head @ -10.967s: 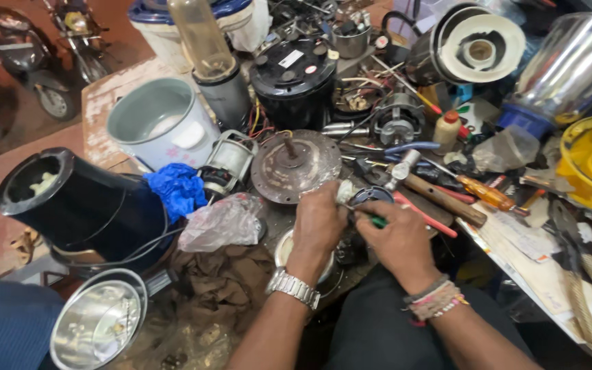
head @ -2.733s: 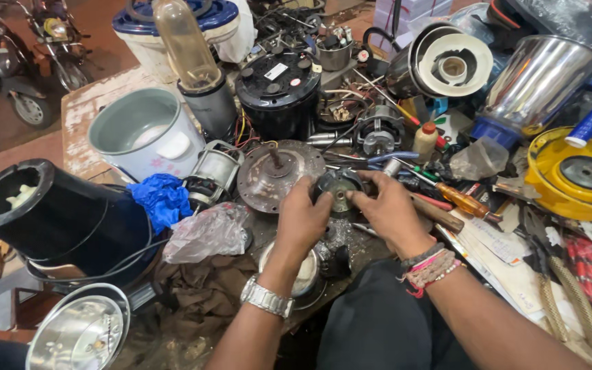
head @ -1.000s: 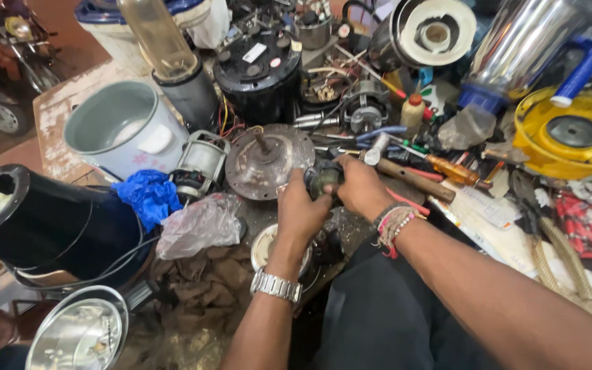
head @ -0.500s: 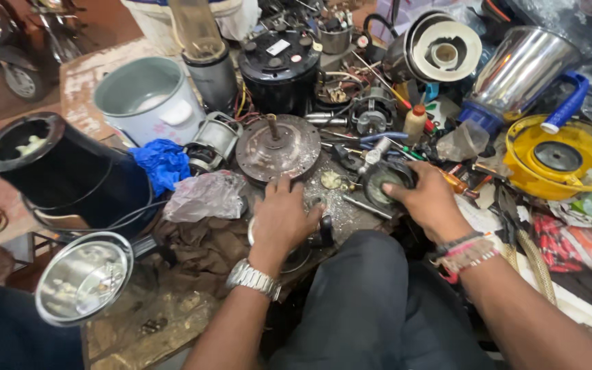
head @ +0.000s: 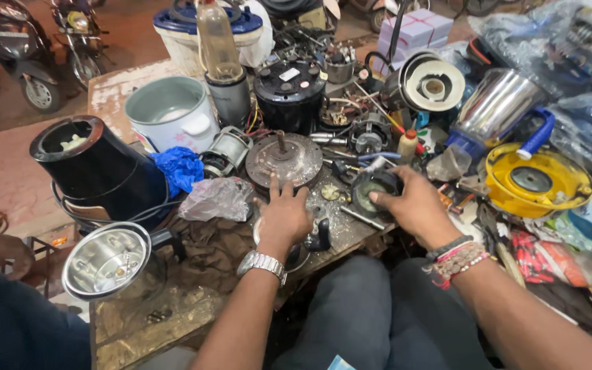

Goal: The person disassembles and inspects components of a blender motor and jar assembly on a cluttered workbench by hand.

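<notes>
My left hand (head: 284, 218) lay flat on the cluttered bench (head: 340, 229), fingers spread apart and holding nothing, fingertips just short of the round metal motor plate (head: 284, 159) with its upright shaft. My right hand (head: 412, 203) had fingers curled and closed on the small dark round part (head: 373, 193), resting on the bench beside loose tools. It could have slipped sideways into that clutter, I judged, since my left hand wasn't bracing it.

A small bare patch of bench (head: 340, 226) lies between the hands, hemmed by the round metal plate (head: 284, 159) and scattered tools (head: 351, 137).
</notes>
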